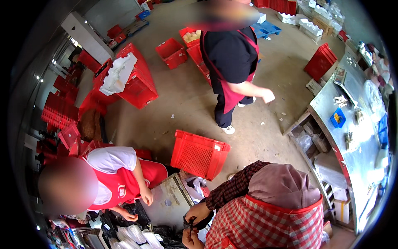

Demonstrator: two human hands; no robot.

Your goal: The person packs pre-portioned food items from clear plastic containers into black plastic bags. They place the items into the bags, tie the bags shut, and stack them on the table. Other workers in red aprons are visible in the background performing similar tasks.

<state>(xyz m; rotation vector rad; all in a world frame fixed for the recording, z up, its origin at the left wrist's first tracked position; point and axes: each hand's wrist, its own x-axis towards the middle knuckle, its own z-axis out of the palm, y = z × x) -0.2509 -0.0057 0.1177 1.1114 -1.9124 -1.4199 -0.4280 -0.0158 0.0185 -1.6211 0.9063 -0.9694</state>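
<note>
Neither my left hand nor my right hand shows in the head view. Closest below are two co-workers at a metal-topped table (163,198). One, in a red apron (120,186) and white shirt, has both hands over the table's left side. The other wears a checked apron (257,220) and a pink head covering (286,184); this person's hands hold something black, too small to make out. Clear plastic packs (134,234) and black plastic bags (166,236) lie at the bottom edge.
A third person in a black shirt (230,54) stands on the concrete floor. A red crate (199,154) sits behind the table. More red crates (137,85) stack at left, one bearing a white foam box (119,74). A metal workbench (331,108) with a blue basket (338,118) runs along the right.
</note>
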